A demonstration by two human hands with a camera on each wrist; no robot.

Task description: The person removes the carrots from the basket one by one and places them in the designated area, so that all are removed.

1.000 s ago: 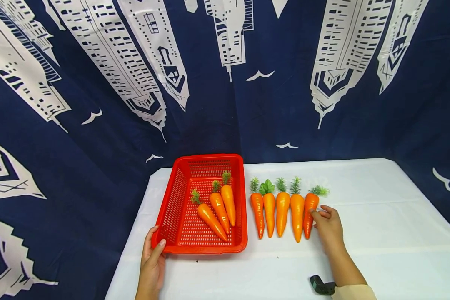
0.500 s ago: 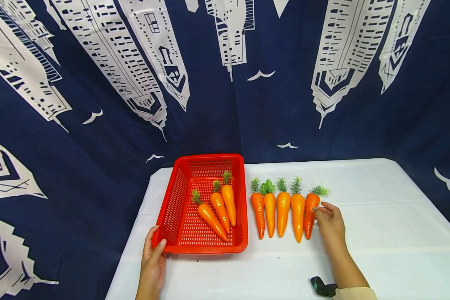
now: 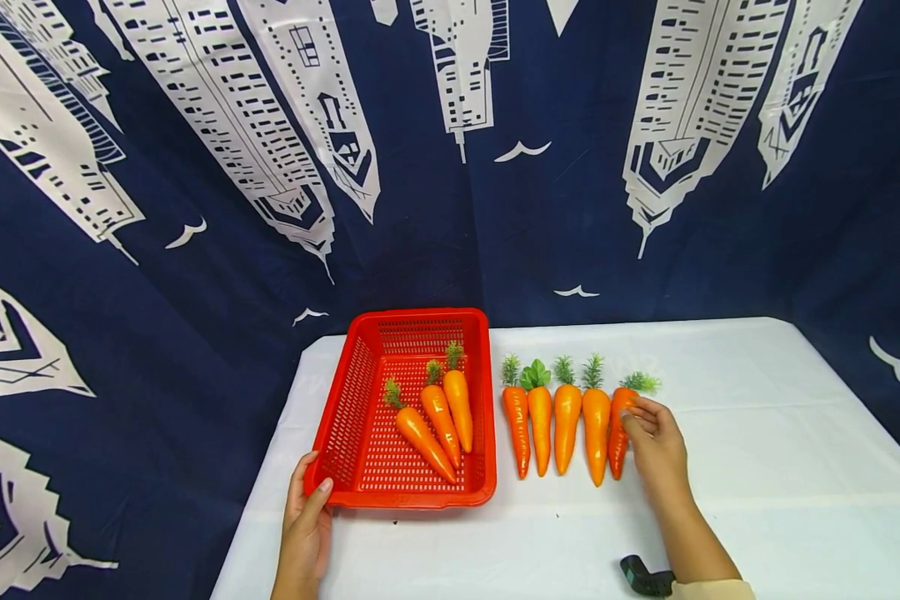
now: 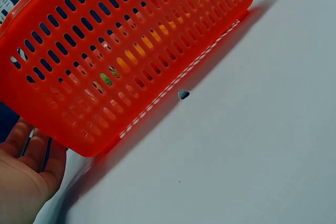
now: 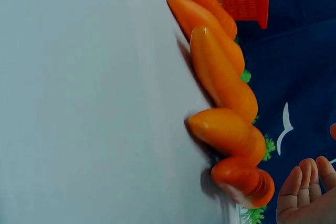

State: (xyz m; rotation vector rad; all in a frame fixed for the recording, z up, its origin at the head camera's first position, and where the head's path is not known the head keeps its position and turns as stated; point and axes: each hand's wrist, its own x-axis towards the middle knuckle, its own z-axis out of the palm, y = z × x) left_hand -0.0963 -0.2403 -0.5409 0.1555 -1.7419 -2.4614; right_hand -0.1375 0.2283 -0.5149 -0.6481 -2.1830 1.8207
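My left hand [image 3: 307, 521] grips the near left corner of a red plastic basket [image 3: 401, 500], thumb over the rim and fingers along its outer side. Three orange toy carrots [image 3: 425, 443] with green tops lie inside. To the right of the basket, several more carrots [image 3: 566, 429] are lined up, tops away from me. My right hand [image 3: 660, 450] hovers at the rightmost, redder carrot [image 3: 617, 446], its thumb and fingertips overlapping the upper part in the head view. In the right wrist view, the fingers [image 5: 302, 187] show loosely bent beside that carrot, with a visible gap.
A white cloth covers the table [image 3: 757, 417]. Behind it hangs a dark blue curtain [image 3: 435, 242] printed with white buildings and birds. A black device [image 3: 645, 575] sits beside the right sleeve [image 3: 712, 590]. One small dark speck [image 4: 182, 94] lies in front of the basket.
My right hand drew slightly right, then came back left over the rightmost carrot, fingertips a little further up. The left hand, basket and carrots stay in place.
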